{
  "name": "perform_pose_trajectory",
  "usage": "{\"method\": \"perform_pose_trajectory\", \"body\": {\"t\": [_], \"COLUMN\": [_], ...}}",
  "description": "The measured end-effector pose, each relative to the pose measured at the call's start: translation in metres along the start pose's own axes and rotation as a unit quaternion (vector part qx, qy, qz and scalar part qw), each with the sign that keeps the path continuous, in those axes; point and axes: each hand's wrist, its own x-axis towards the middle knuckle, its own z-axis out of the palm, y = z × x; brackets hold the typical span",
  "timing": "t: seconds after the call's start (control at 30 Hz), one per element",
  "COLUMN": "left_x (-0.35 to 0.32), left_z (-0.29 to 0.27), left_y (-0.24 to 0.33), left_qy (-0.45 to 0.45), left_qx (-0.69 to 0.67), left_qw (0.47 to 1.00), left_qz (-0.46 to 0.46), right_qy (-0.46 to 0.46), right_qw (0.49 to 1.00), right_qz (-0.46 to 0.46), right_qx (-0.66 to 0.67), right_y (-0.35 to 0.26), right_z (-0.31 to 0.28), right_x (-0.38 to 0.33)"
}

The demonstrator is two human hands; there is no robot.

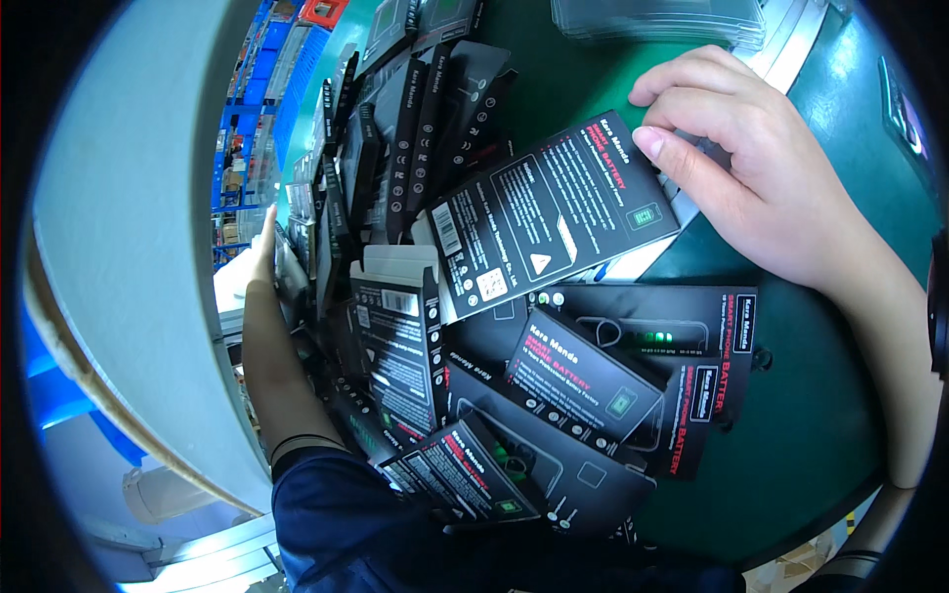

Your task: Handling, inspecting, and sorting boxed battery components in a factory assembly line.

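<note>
The dark blue sleeve (326, 514) of the left arm lies nearest the camera, at the lower edge. At far left stands a pale grey panel (138, 198), with blue shelving (287, 69) beyond it. The left hand (263, 247) is at the left margin of the carton heap, fingers extended; its grip cannot be determined, nor whether it touches the pale items beside it. Next to the right, a row of black cartons (407, 138) stands on edge, leaning together. Below the row, an open-ended carton (400, 336) lies tilted, its grey flap raised. At centre, the flat black carton (554, 217) lies slantwise atop the heap, printed face up, a green battery symbol near its right end. Beneath it, a smaller carton (588, 376) rests on overlapping phone-pictured cartons (717, 321). A stack of clear plastic trays (662, 20) sits at the top edge. The right hand (746, 158) has its thumb on the upper right end of the flat black carton; thumb and forefinger are apart, and whether the other fingers clamp it cannot be determined. The green tabletop (791, 415) extends to the right.
</note>
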Motion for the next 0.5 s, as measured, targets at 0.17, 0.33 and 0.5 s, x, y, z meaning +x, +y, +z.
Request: {"method": "perform_pose_trajectory", "body": {"t": [0.17, 0.33, 0.5], "left_x": [-0.005, -0.026, 0.029], "left_z": [0.012, -0.004, -0.152], "left_y": [-0.002, 0.003, 0.043], "left_qy": [-0.053, -0.040, 0.056], "left_qx": [0.045, 0.237, 0.470], "left_qw": [0.992, 0.967, 0.880], "left_qz": [-0.109, -0.084, -0.033], "right_qy": [-0.026, -0.030, 0.025], "right_qw": [1.000, 0.999, 0.997], "right_qz": [0.008, 0.010, -0.068], "right_qx": [-0.008, -0.012, 0.029], "right_y": [-0.005, -0.006, -0.007], "right_z": [-0.003, -0.003, -0.012], "right_x": [0.001, 0.005, 0.004]}}
